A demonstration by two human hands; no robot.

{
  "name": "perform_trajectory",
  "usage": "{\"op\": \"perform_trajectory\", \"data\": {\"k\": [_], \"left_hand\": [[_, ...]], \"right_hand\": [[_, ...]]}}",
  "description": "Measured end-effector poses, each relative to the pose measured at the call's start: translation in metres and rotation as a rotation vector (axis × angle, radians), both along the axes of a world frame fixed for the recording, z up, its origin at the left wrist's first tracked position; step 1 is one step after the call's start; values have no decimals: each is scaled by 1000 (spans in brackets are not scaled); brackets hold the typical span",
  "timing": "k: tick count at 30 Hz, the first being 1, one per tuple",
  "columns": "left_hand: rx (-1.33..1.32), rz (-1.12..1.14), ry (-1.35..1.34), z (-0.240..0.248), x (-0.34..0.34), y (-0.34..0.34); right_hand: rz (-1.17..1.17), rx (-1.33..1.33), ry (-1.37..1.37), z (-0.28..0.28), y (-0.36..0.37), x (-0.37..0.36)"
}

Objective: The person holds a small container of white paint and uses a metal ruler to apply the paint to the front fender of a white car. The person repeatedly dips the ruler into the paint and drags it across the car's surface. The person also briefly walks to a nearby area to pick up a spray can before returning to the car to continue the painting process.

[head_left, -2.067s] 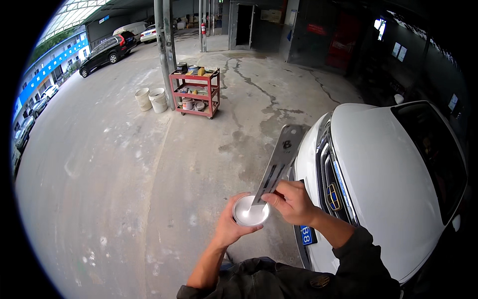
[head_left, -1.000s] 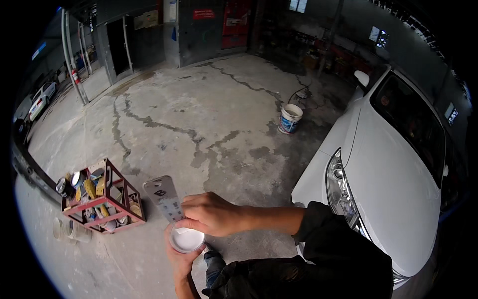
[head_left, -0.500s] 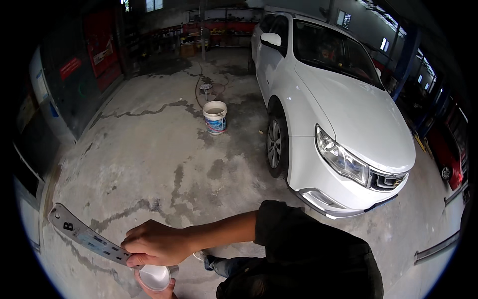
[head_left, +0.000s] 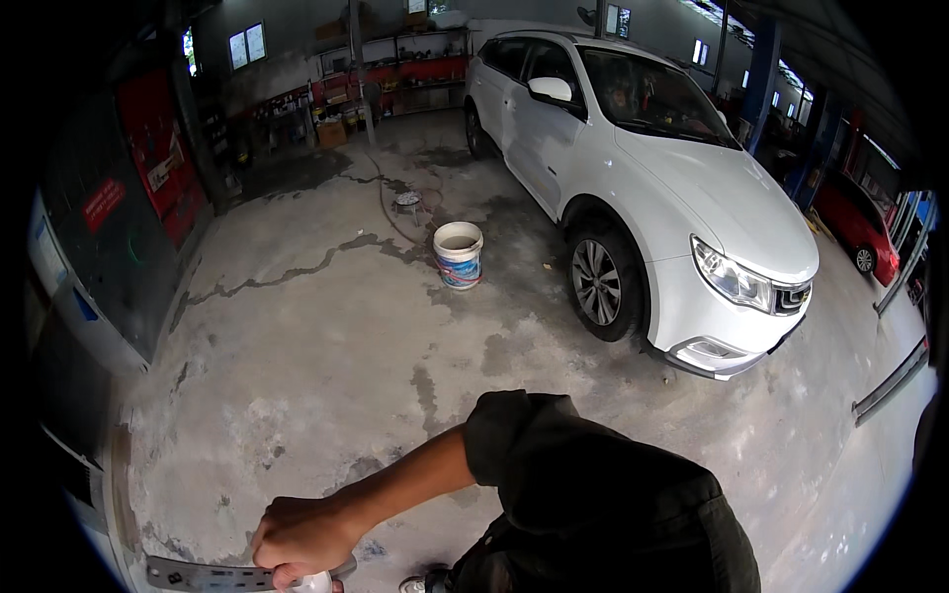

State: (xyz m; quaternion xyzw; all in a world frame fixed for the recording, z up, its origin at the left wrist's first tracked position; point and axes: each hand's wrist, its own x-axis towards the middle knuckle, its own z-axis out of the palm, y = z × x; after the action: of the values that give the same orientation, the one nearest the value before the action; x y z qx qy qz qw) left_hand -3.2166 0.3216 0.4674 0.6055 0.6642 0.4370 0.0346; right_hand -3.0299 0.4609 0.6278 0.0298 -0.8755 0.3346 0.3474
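A white car (head_left: 682, 188) stood well beyond the right hand (head_left: 306, 534), off to its right; the right arm (head_left: 410, 479), its dark sleeve (head_left: 593, 484) turned up, reached leftward and sloped down; a white bucket (head_left: 459, 255) stood on the floor ahead of the hand; a flat metal strip (head_left: 213, 576), nearly level, jutted leftward from that hand's curled, pinching fingers; a white cup (head_left: 314, 585), mostly cut off, was just below; beside it showed a sliver of the left hand (head_left: 338, 586), its grip impossible to tell.

Concrete floor (head_left: 297, 356), bucket (head_left: 459, 263), white car (head_left: 652, 198), red car (head_left: 858, 223)
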Motion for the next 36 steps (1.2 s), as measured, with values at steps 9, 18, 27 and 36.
{"op": "perform_trajectory", "data": {"k": [9, 18, 27, 36], "left_hand": [[-34, -157, -626, 38, -261, 117], [100, -201, -758, 23, -570, 224], [86, 125, -796, 65, -875, 285], [243, 262, -784, 51, -1196, 336]], "right_hand": [[-129, -85, -50, 3, 98, -286], [-41, -70, -9, 0, 215, -602], [323, -74, -30, 14, 327, -982], [481, 60, -48, -1, 388, -1339]]}}
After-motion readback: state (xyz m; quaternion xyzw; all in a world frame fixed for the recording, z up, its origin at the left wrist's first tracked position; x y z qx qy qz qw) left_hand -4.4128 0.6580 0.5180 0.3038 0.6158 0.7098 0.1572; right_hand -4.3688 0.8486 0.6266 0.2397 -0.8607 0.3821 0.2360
